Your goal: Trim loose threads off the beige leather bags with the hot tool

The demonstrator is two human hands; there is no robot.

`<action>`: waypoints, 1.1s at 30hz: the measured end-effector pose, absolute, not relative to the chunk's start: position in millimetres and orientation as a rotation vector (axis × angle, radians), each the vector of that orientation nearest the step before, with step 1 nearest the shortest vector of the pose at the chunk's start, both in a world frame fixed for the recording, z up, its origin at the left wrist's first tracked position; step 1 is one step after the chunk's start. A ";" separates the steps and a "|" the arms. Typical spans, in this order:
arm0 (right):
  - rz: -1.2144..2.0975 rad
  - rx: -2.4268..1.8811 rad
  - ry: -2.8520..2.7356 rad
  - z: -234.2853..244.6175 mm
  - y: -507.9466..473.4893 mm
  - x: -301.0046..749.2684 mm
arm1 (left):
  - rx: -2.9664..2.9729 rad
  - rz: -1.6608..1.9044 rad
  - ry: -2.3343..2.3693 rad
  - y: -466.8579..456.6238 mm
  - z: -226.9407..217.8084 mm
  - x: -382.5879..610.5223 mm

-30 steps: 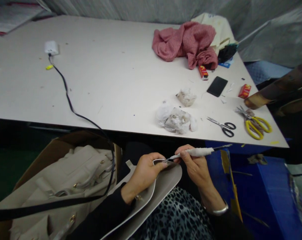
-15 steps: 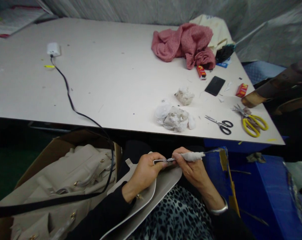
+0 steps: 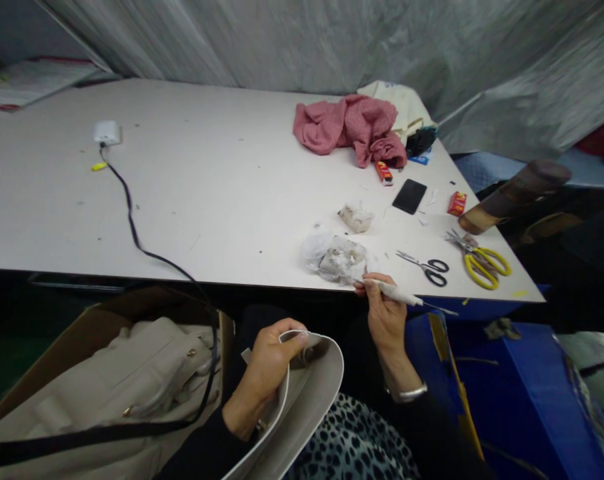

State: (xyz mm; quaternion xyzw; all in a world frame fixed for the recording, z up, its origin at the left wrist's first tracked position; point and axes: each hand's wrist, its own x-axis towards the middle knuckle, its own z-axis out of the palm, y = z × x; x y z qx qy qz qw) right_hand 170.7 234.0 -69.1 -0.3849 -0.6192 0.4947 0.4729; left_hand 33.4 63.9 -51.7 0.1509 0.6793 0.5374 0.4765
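Note:
My left hand [image 3: 268,373] is closed on the rim of a curved beige leather panel [image 3: 307,407] that rests on my lap. My right hand [image 3: 385,313] is raised to the table's front edge and pinches a thin tool with a white-wrapped handle [image 3: 397,292]. The tool's tip points at a crumpled white wad [image 3: 335,257] on the table [image 3: 207,193]. The two hands are apart.
A cardboard box [image 3: 82,333] at my left holds beige bags [image 3: 132,373]. A black cable [image 3: 132,220] runs from a white adapter [image 3: 107,132] off the table. On the right lie black scissors [image 3: 425,265], yellow scissors [image 3: 479,259], a phone [image 3: 409,196] and pink cloth [image 3: 347,127]. A blue bin [image 3: 507,393] stands at my right.
My right hand lifted the tool off the panel's edge and moved up to the wad at the table edge. The left hand dropped lower with the panel. The view tilted up.

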 end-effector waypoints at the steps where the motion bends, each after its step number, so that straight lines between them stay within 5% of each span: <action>1: 1.164 -0.945 -1.528 -69.6 241.2 167.8 | 0.340 1.346 1.652 63.5 -51.9 32.2; 12: 0.965 -0.899 -1.799 -72.7 262.5 156.0 | 0.229 1.382 1.616 61.9 -58.9 20.8; 22: 0.430 -0.987 -2.277 -49.4 276.4 144.3 | 0.227 1.381 1.570 63.1 -58.4 20.5; 29: 0.672 -0.788 -2.022 -48.3 263.8 157.4 | 0.225 1.408 1.570 60.8 -60.6 22.3; 33: 1.345 -0.822 -1.819 -42.7 232.9 168.6 | 0.254 1.375 1.569 62.7 -57.6 25.0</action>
